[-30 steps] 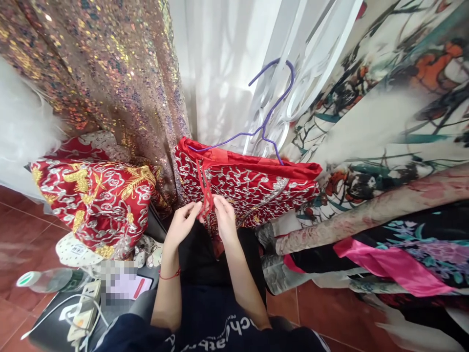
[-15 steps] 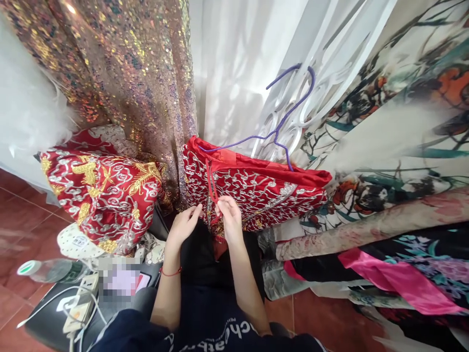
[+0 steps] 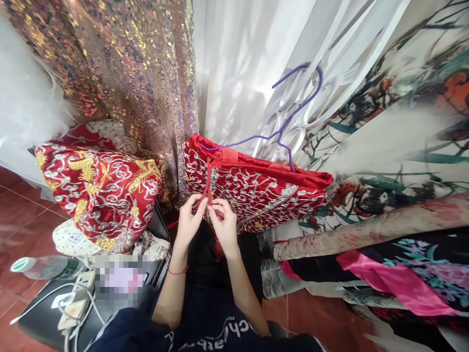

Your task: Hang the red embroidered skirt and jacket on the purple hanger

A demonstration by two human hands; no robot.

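A red skirt-like garment [image 3: 252, 188] with silver embroidery hangs on a purple hanger [image 3: 280, 132] in front of me. Thin red ties [image 3: 209, 178] come down from its waistband near the left end. My left hand [image 3: 191, 212] pinches one tie between thumb and fingers. Close beside it, my right hand [image 3: 223, 217] grips the other tie, its fingertips nearly touching the left ones. Both hands are in front of the embroidered cloth and cover the lower ends of the ties.
A second red embroidered garment [image 3: 98, 190] is heaped at left. Below it are a polka-dot white item [image 3: 71, 238], a plastic bottle [image 3: 44, 268] and a power strip [image 3: 78, 298] with white cables. A sequined cloth [image 3: 146, 73] hangs behind; patterned garments [image 3: 395, 239] hang at right.
My left hand has moved right and up to the ties and now pinches one. The right hand has shifted slightly and still holds on. The ties are drawn together.
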